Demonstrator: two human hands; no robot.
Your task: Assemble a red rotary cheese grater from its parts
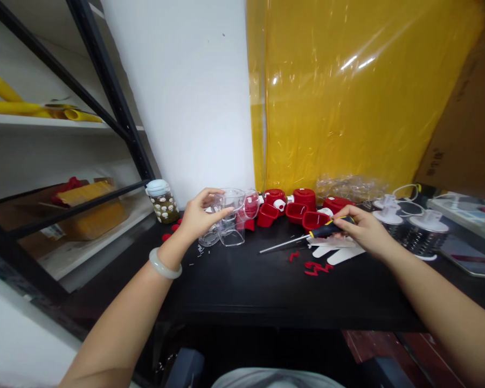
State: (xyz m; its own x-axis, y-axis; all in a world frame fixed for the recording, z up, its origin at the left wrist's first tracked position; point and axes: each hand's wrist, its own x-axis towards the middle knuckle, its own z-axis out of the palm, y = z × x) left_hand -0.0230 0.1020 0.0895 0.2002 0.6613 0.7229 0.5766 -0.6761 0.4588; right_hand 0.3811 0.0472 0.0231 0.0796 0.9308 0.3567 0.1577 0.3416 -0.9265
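My left hand [204,215], with a pale bangle [164,265] on its wrist, grips a clear plastic part [232,231] by its upper side. Other transparent pieces overlap it, so its full outline is hard to make out. In my right hand [353,226] is a screwdriver [291,242] with a dark blue and yellow handle; its long shaft points left, over the black table [242,291]. Behind both hands stand several red plastic housings [304,199]. Small screws [201,249] lie below my left hand, and red zigzag pieces [317,268] lie below the screwdriver.
White flat strips [343,253] lie beneath my right hand. Metal grater drums [427,231] with white tops and a phone [472,256] are at the right. A patterned jar [161,202] with a light blue lid stands back left, beside a black-framed shelf [105,81].
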